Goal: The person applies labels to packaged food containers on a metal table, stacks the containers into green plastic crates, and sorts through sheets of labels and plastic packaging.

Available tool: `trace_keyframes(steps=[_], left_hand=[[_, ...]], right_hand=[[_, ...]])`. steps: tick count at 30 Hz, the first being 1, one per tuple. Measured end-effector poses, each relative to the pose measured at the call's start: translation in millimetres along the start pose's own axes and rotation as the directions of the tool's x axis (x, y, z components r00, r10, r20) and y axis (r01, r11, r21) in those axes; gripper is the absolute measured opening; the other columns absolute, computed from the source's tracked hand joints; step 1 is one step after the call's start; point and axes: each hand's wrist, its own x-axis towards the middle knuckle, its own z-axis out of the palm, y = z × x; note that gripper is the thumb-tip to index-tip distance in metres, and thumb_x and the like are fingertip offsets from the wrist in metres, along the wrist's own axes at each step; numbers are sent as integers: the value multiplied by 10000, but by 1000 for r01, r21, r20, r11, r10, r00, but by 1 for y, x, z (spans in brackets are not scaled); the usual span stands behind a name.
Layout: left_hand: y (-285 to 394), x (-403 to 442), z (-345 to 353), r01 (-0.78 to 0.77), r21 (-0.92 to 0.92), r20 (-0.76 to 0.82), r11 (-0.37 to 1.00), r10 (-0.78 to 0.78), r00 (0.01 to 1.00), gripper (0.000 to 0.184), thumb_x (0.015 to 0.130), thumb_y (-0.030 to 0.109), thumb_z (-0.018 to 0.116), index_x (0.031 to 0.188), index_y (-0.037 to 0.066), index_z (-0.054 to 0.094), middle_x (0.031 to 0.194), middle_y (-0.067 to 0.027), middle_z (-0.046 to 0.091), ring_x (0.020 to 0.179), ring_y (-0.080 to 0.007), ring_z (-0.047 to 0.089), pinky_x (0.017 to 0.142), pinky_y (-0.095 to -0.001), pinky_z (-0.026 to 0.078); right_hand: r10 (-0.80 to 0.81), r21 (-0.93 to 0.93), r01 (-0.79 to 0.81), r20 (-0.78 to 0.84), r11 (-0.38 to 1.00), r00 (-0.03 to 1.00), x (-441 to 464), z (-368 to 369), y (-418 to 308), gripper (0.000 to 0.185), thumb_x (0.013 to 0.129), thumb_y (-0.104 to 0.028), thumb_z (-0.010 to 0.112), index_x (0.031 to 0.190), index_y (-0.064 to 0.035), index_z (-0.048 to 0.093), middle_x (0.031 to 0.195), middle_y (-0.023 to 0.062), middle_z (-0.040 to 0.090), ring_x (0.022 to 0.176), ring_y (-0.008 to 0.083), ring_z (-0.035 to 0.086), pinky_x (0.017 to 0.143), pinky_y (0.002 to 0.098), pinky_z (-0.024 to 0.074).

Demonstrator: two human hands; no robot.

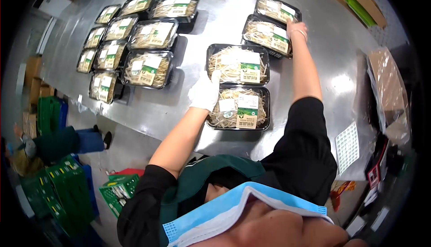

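My left hand point(204, 93), in a white glove, grips the left edge of a pack of bean sprouts point(231, 63) in a black tray with a clear top and a green and beige label. Nearer to me, touching it, lies another sprout pack point(224, 117) with an extra white sticker. My right hand point(297, 29) stretches far forward, its fingers closed around the right end of a sprout pack point(262, 32). Directly behind that is a further pack point(271, 8), close to my fingertips. The undersides of the packs and some fingers are hidden.
More sprout packs point(150, 69) stand in rows, some stacked, on the left of the steel table point(188, 54). A label sheet point(348, 148) and a plastic-wrapped carton point(388, 94) are at the right edge. Green crates point(67, 188) and another person point(58, 141) are at lower left.
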Motion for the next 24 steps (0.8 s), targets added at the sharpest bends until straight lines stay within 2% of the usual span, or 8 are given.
trace_keyframes(steps=[4,5,7,9,10,12,15,24], left_hand=[[-6,-21,-32,-42,-399,150,916,111,982,474,814,404,430,1030,-14,486,883,-225,556,813,-341,533,763,-408,397],[-45,-7,15,-342,-467,-129,815,320,938,393,800,359,455,962,7,521,851,-212,548,789,-319,524,732,-406,401],[-56,-45,-24,-268,-271,-283,924,190,940,299,792,337,463,796,51,550,807,-210,542,768,-325,528,696,-420,400],[-92,-104,-90,-181,-319,-365,930,56,929,286,782,343,508,770,58,534,699,-185,521,663,-321,535,592,-393,411],[-120,-131,-104,-188,-325,-450,927,23,893,281,782,339,529,749,61,520,644,-171,500,606,-319,531,532,-378,410],[-181,-190,-143,-158,-353,-641,922,-115,759,306,775,337,550,701,45,501,616,-164,490,604,-320,532,519,-370,406],[-276,-300,-172,96,-430,-774,898,-421,474,371,770,308,594,615,18,419,555,-85,356,509,-141,344,477,-303,349],[-616,-607,-128,166,-823,-565,543,-758,-325,272,780,257,556,688,8,499,605,-94,477,567,-181,427,563,-312,374]], right_hand=[[-124,353,58,166,934,978,27,24,30,726,705,-555,489,1130,31,445,1163,194,460,1036,339,467,875,459,362],[-95,574,-105,308,812,946,26,32,32,665,716,-504,523,1116,23,464,1103,187,498,958,322,505,820,435,401],[-18,721,-297,394,626,919,-5,24,18,495,754,-363,553,1069,17,506,960,170,573,828,288,562,723,393,457],[-244,748,20,191,663,951,49,55,58,403,776,-321,531,995,17,537,876,153,584,760,275,558,675,396,461],[-481,316,444,46,839,876,66,49,70,384,786,-331,518,949,15,551,841,161,579,723,260,552,643,388,462],[-808,-627,567,-181,534,561,93,22,80,375,806,-352,492,857,9,578,772,176,569,650,229,539,580,372,464],[-694,-168,694,-385,701,608,-44,-40,63,384,804,-352,506,830,25,567,752,170,561,634,232,515,581,365,451],[-981,301,934,44,194,190,-603,52,-93,316,834,-252,496,852,58,558,781,183,552,687,236,496,637,350,412]])
